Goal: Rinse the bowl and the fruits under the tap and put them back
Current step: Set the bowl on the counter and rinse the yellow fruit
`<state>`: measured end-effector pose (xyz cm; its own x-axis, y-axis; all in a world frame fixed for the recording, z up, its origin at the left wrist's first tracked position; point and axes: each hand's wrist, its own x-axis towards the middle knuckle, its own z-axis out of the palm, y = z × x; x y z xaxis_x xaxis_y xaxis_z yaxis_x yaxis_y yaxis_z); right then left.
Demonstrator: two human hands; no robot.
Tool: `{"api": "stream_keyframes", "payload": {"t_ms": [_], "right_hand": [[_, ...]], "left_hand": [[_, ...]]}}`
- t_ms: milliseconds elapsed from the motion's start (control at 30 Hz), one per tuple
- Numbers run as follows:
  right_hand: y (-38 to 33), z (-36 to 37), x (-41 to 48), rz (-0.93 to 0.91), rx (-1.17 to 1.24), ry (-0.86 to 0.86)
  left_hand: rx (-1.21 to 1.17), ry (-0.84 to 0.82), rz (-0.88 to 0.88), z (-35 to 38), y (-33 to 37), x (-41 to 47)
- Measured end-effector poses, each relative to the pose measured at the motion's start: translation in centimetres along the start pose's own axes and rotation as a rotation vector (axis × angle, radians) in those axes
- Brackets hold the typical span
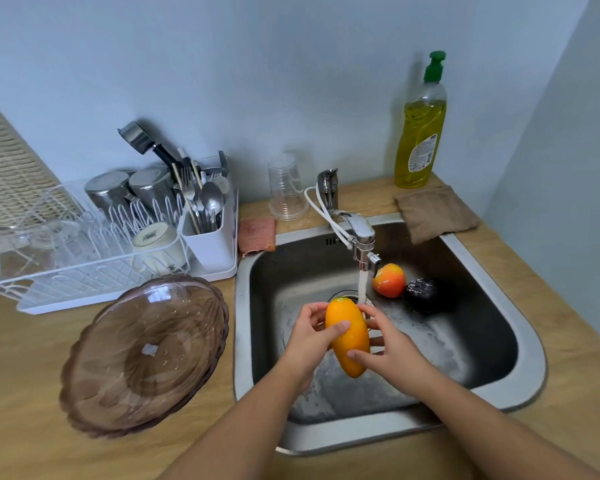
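Observation:
A long orange-yellow fruit is held over the steel sink, just under the running water from the tap. My left hand grips its left side with the thumb across the front. My right hand holds its right side, fingers curled round it. A red-orange fruit and a dark purple fruit lie in the basin behind the stream. The brown see-through bowl sits on the wooden counter left of the sink, tilted against the rack.
A white dish rack with steel cups and a cutlery holder stands at the back left. A clear plastic cup, an orange sponge cloth, a brown cloth and a soap bottle line the back edge.

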<state>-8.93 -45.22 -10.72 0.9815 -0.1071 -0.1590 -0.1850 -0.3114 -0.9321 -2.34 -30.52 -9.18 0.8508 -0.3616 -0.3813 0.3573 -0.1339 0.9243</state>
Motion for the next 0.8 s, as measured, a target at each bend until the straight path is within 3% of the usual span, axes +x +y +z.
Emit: {"api": "stream_keyframes", "payload": {"t_ms": [167,533,800], "right_hand": [[-2.3,1.1,0.6,-0.083,0.042,-0.045],[-8.6,2.1,2.4,-0.298,-0.071,0.117],[-8.3,2.7,2.4,-0.350,-0.108,0.130]], "left_hand": [[-0.038,-0.039,0.074,-3.1,1.6,-1.5],[-0.078,0.036,0.325,-6.0,6.5,-3.7],[-0.141,0.033,0.354,-6.6,5.7,-4.0]]}}
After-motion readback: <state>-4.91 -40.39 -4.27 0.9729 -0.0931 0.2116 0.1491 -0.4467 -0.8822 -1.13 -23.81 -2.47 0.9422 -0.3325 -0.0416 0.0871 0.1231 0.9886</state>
